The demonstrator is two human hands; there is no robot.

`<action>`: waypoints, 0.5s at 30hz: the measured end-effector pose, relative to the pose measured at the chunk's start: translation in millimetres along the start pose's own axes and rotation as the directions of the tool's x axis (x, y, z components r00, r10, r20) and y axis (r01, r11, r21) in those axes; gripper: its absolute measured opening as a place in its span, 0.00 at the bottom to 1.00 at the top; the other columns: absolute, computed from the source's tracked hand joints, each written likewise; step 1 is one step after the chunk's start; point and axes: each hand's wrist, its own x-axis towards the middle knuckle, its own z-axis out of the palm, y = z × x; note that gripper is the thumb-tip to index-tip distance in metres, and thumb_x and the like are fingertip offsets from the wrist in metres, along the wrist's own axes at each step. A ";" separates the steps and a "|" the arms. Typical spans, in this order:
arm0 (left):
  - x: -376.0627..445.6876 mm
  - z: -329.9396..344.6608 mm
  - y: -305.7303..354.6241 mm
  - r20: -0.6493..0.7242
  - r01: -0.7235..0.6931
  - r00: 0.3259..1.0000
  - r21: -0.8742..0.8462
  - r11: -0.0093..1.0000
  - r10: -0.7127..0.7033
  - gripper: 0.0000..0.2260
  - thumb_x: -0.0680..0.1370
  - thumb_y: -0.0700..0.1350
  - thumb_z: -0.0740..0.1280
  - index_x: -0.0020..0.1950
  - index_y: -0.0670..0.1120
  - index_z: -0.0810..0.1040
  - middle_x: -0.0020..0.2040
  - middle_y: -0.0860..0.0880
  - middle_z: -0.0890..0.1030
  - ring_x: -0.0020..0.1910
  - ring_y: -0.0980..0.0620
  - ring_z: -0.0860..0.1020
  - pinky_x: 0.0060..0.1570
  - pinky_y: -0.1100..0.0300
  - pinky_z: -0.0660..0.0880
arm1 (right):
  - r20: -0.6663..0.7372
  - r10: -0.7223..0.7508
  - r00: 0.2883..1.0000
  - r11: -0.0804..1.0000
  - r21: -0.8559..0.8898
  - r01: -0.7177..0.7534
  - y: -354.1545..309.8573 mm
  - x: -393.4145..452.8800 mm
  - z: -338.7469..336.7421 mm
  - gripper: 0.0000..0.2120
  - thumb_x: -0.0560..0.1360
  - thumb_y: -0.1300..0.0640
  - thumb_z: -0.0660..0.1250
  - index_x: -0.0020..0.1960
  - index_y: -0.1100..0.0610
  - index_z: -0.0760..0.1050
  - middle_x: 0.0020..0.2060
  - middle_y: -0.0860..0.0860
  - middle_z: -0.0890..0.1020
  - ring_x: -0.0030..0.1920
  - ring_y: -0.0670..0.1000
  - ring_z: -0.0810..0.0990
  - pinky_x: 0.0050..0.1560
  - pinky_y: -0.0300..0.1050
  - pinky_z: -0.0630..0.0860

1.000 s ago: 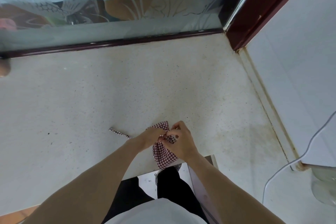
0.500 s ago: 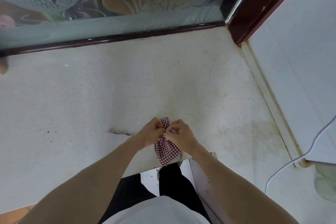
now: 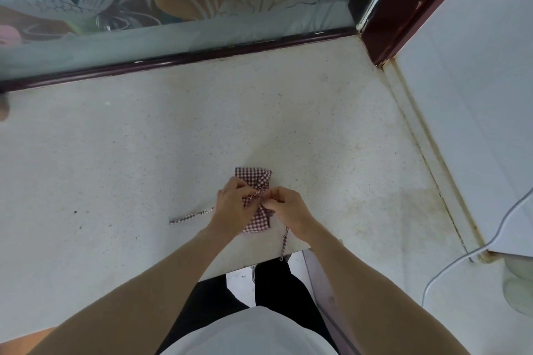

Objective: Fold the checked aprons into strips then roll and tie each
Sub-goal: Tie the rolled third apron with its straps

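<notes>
Head view: rolled apron (image 3: 255,201) lowered flat onto tabletop (image 3: 144,167) near front edge since a second earlier; left hand (image 3: 232,207) and right hand (image 3: 288,207) pinching its strings (image 3: 190,215) at mid-roll, knot likely nearly tightened.

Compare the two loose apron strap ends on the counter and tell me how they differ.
The left strap end lies wholly on the counter, running out leftward from under the left hand; the right strap end runs toward the person from below the right hand, and its tip hangs over the counter's edge. Both are narrow and checked like the rolled apron they belong to.
</notes>
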 end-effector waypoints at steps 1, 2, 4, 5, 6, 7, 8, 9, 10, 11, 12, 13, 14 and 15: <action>0.4 1.0 -0.1 -0.071 -0.022 0.997 0.006 1.000 0.023 0.07 0.74 0.44 0.74 0.49 0.43 0.85 0.46 0.51 0.76 0.45 0.52 0.74 0.49 0.58 0.72 | 0.002 -0.029 1.000 0.999 -0.037 0.029 -1.2 0.6 -1.0 0.05 0.74 0.64 0.71 0.44 0.54 0.81 0.42 0.50 0.83 0.44 0.47 0.81 0.48 0.39 0.77; 3.1 0.1 1.8 -0.092 -0.032 0.995 -0.001 0.999 0.031 0.07 0.73 0.44 0.74 0.48 0.42 0.85 0.46 0.50 0.78 0.44 0.53 0.75 0.47 0.59 0.72 | 0.003 -0.061 0.998 0.996 -0.071 0.061 -1.6 2.4 -3.0 0.06 0.74 0.65 0.71 0.44 0.54 0.81 0.41 0.49 0.83 0.43 0.46 0.80 0.48 0.38 0.77; 5.3 -8.2 8.5 -0.046 -0.011 0.999 -0.035 0.999 0.009 0.06 0.75 0.45 0.73 0.48 0.43 0.84 0.43 0.52 0.80 0.41 0.54 0.75 0.44 0.61 0.71 | -0.011 -0.122 0.992 0.980 -0.161 0.119 -3.3 4.5 -3.5 0.06 0.73 0.64 0.72 0.45 0.54 0.81 0.43 0.49 0.84 0.45 0.46 0.81 0.51 0.40 0.78; 6.3 -12.7 10.7 -0.003 0.019 1.000 -0.057 0.998 -0.019 0.04 0.75 0.44 0.72 0.47 0.45 0.84 0.42 0.53 0.81 0.40 0.55 0.76 0.43 0.62 0.71 | -0.031 -0.167 0.985 0.960 -0.231 0.156 -4.2 5.9 -2.8 0.05 0.74 0.63 0.72 0.46 0.54 0.81 0.44 0.48 0.84 0.46 0.46 0.81 0.52 0.39 0.77; 6.9 -16.8 11.4 0.053 0.052 0.997 -0.087 0.995 -0.047 0.02 0.76 0.43 0.72 0.46 0.47 0.84 0.40 0.55 0.82 0.38 0.56 0.78 0.42 0.63 0.71 | -0.063 -0.225 0.972 0.931 -0.309 0.195 -4.8 7.3 -2.0 0.04 0.74 0.62 0.71 0.47 0.54 0.81 0.44 0.48 0.84 0.46 0.46 0.81 0.52 0.36 0.76; 6.5 -19.9 11.9 0.107 0.083 0.992 -0.117 0.990 -0.071 0.03 0.76 0.42 0.71 0.43 0.49 0.82 0.37 0.55 0.83 0.35 0.58 0.80 0.40 0.64 0.73 | -0.109 -0.295 0.949 0.894 -0.383 0.234 -5.5 8.1 -0.4 0.03 0.75 0.61 0.71 0.47 0.55 0.80 0.45 0.48 0.83 0.46 0.45 0.80 0.50 0.31 0.74; 6.4 -22.0 10.7 0.147 0.114 0.985 -0.138 0.984 -0.094 0.05 0.76 0.40 0.70 0.42 0.48 0.81 0.34 0.54 0.84 0.33 0.59 0.81 0.38 0.65 0.74 | -0.154 -0.364 0.919 0.860 -0.435 0.267 -6.6 8.9 2.0 0.03 0.75 0.61 0.71 0.48 0.56 0.80 0.44 0.48 0.82 0.44 0.44 0.79 0.48 0.28 0.72; 6.5 -23.3 9.6 0.162 0.150 0.979 -0.161 0.976 -0.123 0.04 0.76 0.40 0.71 0.42 0.47 0.82 0.33 0.52 0.84 0.33 0.60 0.82 0.37 0.66 0.75 | -0.179 -0.419 0.890 0.832 -0.469 0.297 -8.2 9.2 4.6 0.03 0.74 0.61 0.72 0.47 0.56 0.80 0.44 0.48 0.81 0.43 0.44 0.78 0.46 0.27 0.72; 6.7 -24.1 8.1 0.157 0.181 0.976 -0.190 0.965 -0.152 0.02 0.75 0.40 0.72 0.43 0.45 0.83 0.33 0.52 0.84 0.33 0.60 0.82 0.37 0.66 0.76 | -0.174 -0.448 0.877 0.811 -0.492 0.317 -9.2 9.5 7.9 0.03 0.74 0.62 0.72 0.46 0.57 0.80 0.43 0.49 0.81 0.42 0.44 0.78 0.46 0.27 0.71; 6.6 -25.4 6.2 0.144 0.200 0.975 -0.227 0.953 -0.171 0.01 0.74 0.40 0.73 0.43 0.44 0.84 0.33 0.52 0.84 0.33 0.59 0.82 0.38 0.65 0.77 | -0.147 -0.460 0.876 0.793 -0.512 0.330 -9.7 9.7 11.3 0.03 0.73 0.63 0.72 0.46 0.57 0.80 0.43 0.49 0.81 0.42 0.45 0.78 0.47 0.30 0.72; 6.8 -26.4 4.2 0.130 0.204 0.976 -0.253 0.946 -0.176 0.02 0.72 0.40 0.75 0.43 0.46 0.84 0.34 0.53 0.84 0.34 0.60 0.82 0.39 0.65 0.77 | -0.113 -0.455 0.883 0.777 -0.534 0.332 -9.6 10.5 14.3 0.03 0.73 0.63 0.73 0.46 0.57 0.81 0.44 0.50 0.82 0.43 0.47 0.78 0.50 0.35 0.74; 6.4 -27.9 2.8 0.121 0.194 0.978 -0.257 0.947 -0.167 0.05 0.70 0.39 0.77 0.42 0.48 0.84 0.36 0.54 0.84 0.35 0.61 0.81 0.39 0.67 0.76 | -0.085 -0.444 0.892 0.766 -0.553 0.328 -9.2 11.1 16.5 0.04 0.73 0.62 0.72 0.48 0.57 0.82 0.45 0.51 0.83 0.45 0.49 0.79 0.53 0.39 0.74; 6.3 -28.9 1.0 0.109 0.168 0.983 -0.236 0.957 -0.146 0.08 0.69 0.39 0.78 0.41 0.51 0.83 0.38 0.56 0.83 0.37 0.62 0.81 0.40 0.69 0.75 | -0.068 -0.433 0.899 0.761 -0.562 0.324 -9.9 11.4 17.6 0.05 0.74 0.62 0.72 0.49 0.57 0.83 0.47 0.52 0.83 0.47 0.50 0.79 0.55 0.42 0.75; 6.2 -29.4 -1.3 0.097 0.135 0.988 -0.206 0.969 -0.117 0.11 0.68 0.38 0.78 0.41 0.53 0.82 0.41 0.57 0.82 0.39 0.61 0.80 0.42 0.70 0.74 | -0.059 -0.426 0.903 0.762 -0.562 0.323 -11.1 11.4 18.3 0.06 0.75 0.61 0.72 0.51 0.57 0.84 0.48 0.52 0.83 0.48 0.50 0.80 0.56 0.43 0.75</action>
